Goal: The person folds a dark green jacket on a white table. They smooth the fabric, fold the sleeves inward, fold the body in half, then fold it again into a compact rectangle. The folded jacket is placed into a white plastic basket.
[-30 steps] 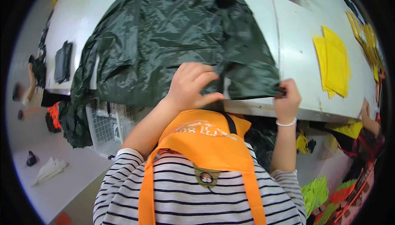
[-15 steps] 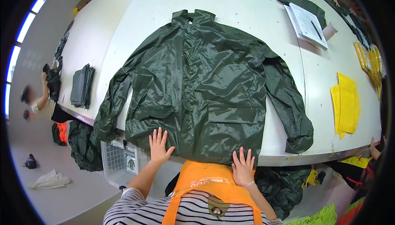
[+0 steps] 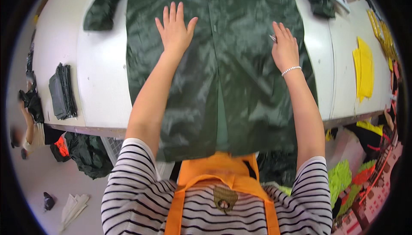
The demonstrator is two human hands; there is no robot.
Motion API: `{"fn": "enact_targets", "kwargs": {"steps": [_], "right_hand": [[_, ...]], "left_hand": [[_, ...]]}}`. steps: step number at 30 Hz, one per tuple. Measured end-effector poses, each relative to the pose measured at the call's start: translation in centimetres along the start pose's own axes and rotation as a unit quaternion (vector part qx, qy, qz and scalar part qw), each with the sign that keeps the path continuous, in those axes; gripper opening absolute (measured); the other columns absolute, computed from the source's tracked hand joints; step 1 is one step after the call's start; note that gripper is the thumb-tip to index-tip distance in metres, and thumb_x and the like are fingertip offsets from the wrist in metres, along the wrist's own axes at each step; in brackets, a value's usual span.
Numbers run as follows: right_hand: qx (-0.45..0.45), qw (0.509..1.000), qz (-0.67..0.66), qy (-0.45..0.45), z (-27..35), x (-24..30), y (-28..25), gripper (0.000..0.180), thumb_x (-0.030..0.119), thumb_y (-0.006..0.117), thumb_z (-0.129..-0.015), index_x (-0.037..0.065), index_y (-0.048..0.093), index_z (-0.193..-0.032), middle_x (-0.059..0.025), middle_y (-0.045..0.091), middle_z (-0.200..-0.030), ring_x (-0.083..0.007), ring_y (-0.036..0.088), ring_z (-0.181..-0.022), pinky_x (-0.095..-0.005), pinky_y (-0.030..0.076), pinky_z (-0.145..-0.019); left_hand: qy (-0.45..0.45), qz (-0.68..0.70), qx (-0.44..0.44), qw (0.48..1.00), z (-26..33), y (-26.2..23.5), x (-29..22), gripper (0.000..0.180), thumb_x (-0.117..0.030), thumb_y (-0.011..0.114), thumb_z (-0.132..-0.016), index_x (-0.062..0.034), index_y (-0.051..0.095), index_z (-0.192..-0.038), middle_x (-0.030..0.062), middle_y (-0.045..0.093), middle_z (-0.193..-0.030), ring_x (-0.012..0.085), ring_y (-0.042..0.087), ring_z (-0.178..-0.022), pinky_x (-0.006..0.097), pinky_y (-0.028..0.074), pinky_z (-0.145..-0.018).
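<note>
Both hands are lying flat, fingers spread, on a dark green rain jacket (image 3: 240,80) that is spread front-up across the white table (image 3: 98,84). Left hand (image 3: 174,31) is pressing open-palmed on the left front panel; right hand (image 3: 284,48) is resting open on the right panel, wearing a beaded bracelet (image 3: 291,69). Neither hand is closing on anything; no fold of cloth is pinched.

Jacket hem is hanging over the near table edge, against the person's orange apron (image 3: 219,175). Upper part is running out of view at the top.

Handling judgement: fabric is looking thin, glossy and crinkled, probably a coated shell — light, limp, slippery under the palm, holding no shape of its own. Flat palms are likely sliding it rather than gripping. Firmer hold probably at hem, front opening edge or sleeve ends, pinching a doubled edge.

Also noting: folded dark garments (image 3: 63,91) at the table's left, yellow cloth pieces (image 3: 364,72) at the right.
</note>
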State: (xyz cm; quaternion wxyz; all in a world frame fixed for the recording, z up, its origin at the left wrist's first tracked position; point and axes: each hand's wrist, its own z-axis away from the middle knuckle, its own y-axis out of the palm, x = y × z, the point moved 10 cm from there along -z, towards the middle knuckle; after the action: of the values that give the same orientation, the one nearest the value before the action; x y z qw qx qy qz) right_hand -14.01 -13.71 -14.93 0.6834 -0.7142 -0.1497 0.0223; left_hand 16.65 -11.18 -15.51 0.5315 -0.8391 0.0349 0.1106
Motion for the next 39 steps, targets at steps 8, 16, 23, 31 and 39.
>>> {"fn": "enact_targets", "kwargs": {"steps": [8, 16, 23, 31, 39], "right_hand": [[0.092, 0.995, -0.027, -0.003, 16.4, 2.3, 4.3, 0.061, 0.005, 0.054, -0.086, 0.021, 0.038, -0.142, -0.0087, 0.029, -0.15, -0.0344, 0.024, -0.138, -0.0553, 0.02, -0.11], [0.043, 0.979, -0.173, -0.102, 18.2, 4.3, 2.9, 0.042, 0.008, 0.06, -0.084, 0.013, 0.052, -0.125, -0.008, 0.039, -0.141, -0.032, 0.048, -0.115, -0.045, 0.039, -0.096], [0.13, 0.929, -0.276, -0.21, 24.6, 10.3, 2.8, 0.027, 0.01, 0.072, -0.072, 0.01, 0.064, -0.097, -0.0064, 0.056, -0.085, -0.0262, 0.061, -0.076, -0.0352, 0.05, -0.066], [0.339, 0.74, -0.548, 0.19, 22.2, 4.1, 7.9, 0.027, 0.025, 0.063, -0.09, -0.002, 0.064, -0.086, 0.0063, 0.05, -0.064, -0.0035, 0.037, -0.06, -0.023, 0.033, -0.053], [0.248, 0.938, -0.22, -0.096, 18.7, 1.7, -2.0, 0.025, 0.018, 0.071, -0.078, 0.0, 0.067, -0.095, -0.0144, 0.068, -0.09, -0.0244, 0.065, -0.081, -0.0325, 0.049, -0.074]], "left_hand": [[0.07, 0.062, 0.25, 0.964, 17.4, -1.6, -5.9, 0.071, -0.045, 0.06, -0.083, -0.0176, 0.036, -0.143, 0.0104, 0.024, -0.152, 0.0339, 0.022, -0.139, 0.057, 0.015, -0.109], [0.08, 0.036, 0.182, 0.979, 17.3, -1.3, -6.4, 0.068, -0.051, 0.057, -0.084, -0.0211, 0.038, -0.142, 0.008, 0.027, -0.151, 0.0303, 0.026, -0.138, 0.055, 0.019, -0.109], [0.097, 0.01, 0.156, 0.983, 17.5, -1.4, -6.3, 0.067, -0.051, 0.054, -0.087, -0.0222, 0.035, -0.144, 0.0074, 0.027, -0.152, 0.0304, 0.024, -0.139, 0.054, 0.018, -0.11], [-0.02, 0.417, 0.314, 0.853, 21.4, -3.9, -12.3, 0.025, -0.006, 0.062, -0.08, -0.0027, 0.064, -0.105, 0.0123, 0.065, -0.11, 0.0269, 0.059, -0.107, 0.037, 0.039, -0.099], [-0.176, 0.51, 0.12, 0.833, 17.8, -6.8, -13.5, 0.014, -0.01, 0.065, -0.085, 0.0014, 0.066, -0.094, 0.0024, 0.067, -0.087, 0.0089, 0.058, -0.085, 0.024, 0.044, -0.078]]}}
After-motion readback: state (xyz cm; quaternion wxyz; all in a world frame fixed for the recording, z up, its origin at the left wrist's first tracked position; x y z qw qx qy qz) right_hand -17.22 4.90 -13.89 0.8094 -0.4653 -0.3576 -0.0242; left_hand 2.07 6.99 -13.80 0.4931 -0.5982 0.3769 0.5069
